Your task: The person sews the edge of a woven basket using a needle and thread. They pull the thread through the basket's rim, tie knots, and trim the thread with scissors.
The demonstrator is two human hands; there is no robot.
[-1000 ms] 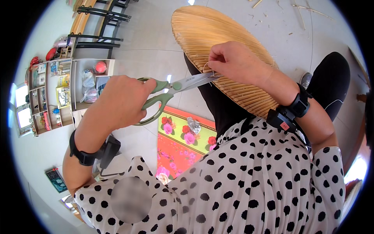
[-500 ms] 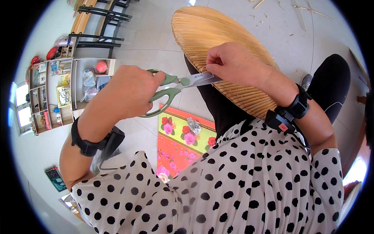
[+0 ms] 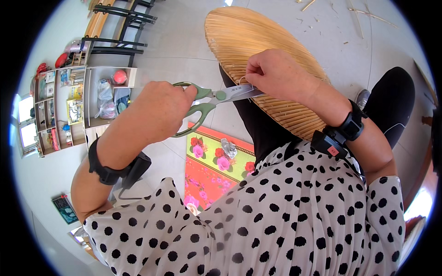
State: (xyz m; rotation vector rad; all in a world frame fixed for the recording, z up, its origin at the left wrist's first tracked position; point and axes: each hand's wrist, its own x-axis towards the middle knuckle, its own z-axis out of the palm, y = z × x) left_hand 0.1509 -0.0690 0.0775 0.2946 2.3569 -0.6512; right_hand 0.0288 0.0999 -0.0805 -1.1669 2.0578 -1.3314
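Note:
My left hand is wrapped round the green handles of a pair of scissors. Their blades point right and reach the near-left edge of an oval mat of bundled straw-coloured strips. That mat leans across my dark-trousered leg, its far end raised to the upper left. Over its edge, my right hand is closed in a pinch on a thin pale strand, which loops beside the blades. The blade tips pass under my right fingers and are partly hidden there. How the strand joins the mat is too small to tell.
Below my left hand, a red and yellow flowered sheet lies on the tiled floor with crumpled silvery foil on it. Loose straw strips are scattered at the far right. Shelves and black-framed furniture stand at left.
My left hand and the scissors have shifted very slightly to the right. My right hand keeps its pinch on the strand, almost in the same place.

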